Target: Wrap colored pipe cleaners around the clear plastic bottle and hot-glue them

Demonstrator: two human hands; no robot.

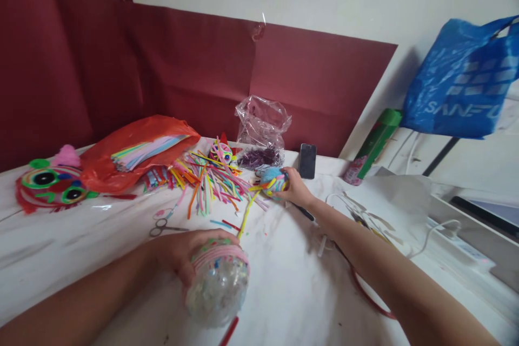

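My left hand (182, 251) is closed around the top of a clear ball (218, 286) filled with pale speckled bits, its upper part wrapped in pink pipe cleaner. The ball sits low over the white table (284, 292). My right hand (295, 188) reaches far forward and grips a small blue and pink bundle of pipe cleaners (273, 179), from which a yellow pipe cleaner (246, 216) trails toward me. A heap of coloured pipe cleaners (206, 181) lies just left of that hand.
Scissors (162, 226) lie near my left hand. A red plastic bag (138, 148) of coloured strips and a fuzzy face craft (51, 184) are at the left. A clear bag (261, 132), a phone (307, 160), a green tube (371, 148) and a blue bag (462, 84) stand behind.
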